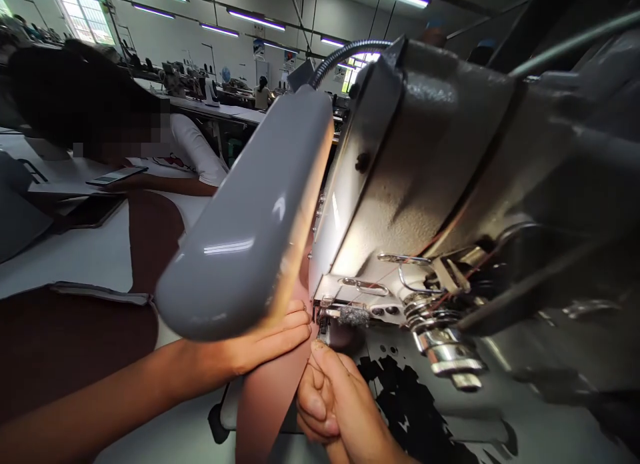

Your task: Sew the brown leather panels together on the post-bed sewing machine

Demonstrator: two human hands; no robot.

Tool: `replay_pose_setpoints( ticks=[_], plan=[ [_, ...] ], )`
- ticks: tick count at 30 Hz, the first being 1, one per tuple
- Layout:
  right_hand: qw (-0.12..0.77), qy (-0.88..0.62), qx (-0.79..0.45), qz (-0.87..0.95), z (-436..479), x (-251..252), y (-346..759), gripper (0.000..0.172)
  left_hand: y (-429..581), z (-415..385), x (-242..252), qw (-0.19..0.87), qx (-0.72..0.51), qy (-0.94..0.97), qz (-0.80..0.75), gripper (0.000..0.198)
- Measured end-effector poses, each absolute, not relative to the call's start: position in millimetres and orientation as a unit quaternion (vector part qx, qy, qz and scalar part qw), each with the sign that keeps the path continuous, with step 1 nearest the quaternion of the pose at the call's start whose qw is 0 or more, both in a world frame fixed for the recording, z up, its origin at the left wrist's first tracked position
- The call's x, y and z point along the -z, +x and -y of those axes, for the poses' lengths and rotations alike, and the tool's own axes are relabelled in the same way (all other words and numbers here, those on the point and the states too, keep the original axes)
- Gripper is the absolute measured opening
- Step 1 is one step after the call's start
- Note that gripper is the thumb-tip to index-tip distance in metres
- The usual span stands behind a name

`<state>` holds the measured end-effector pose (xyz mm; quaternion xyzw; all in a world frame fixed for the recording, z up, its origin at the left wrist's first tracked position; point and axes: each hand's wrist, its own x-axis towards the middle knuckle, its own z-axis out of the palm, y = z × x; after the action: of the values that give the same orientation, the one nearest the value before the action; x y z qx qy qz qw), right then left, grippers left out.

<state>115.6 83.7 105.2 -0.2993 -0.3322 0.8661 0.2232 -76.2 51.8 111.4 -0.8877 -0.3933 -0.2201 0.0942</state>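
A reddish-brown fabric piece [273,404] runs under the needle area of a sewing machine [425,151]. My left hand [270,341] lies flat on it, fingers stretched toward the presser foot [324,329]; the lamp hides part of this hand. Just in front of the foot, my right hand [335,397] is closed, thumb and forefinger pinching the fabric's right edge, the other fingers curled under. Reddish thread runs through the metal guides and the tension knob [450,357] on the machine head.
A grey lamp [245,231] on a flexible neck hangs over my left hand. Dark scraps [410,411] lie right of my right hand. More brown pieces [75,344] lie at the left. Beyond them a person [195,147] leans on the table by a phone [117,175].
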Motion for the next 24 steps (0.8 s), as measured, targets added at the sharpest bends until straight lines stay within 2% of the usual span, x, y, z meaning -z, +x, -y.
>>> replay_pose_setpoints(
  ticks=[18,24],
  plan=[
    [0.212,-0.296,-0.872,0.327,-85,-113,123,0.058,-62,-48,-111,0.153,0.243,-0.856,0.43,0.039],
    [0.216,-0.276,-0.875,0.333,-88,-103,122,0.05,-58,-50,-110,0.116,0.262,-0.86,0.422,0.038]
  ],
)
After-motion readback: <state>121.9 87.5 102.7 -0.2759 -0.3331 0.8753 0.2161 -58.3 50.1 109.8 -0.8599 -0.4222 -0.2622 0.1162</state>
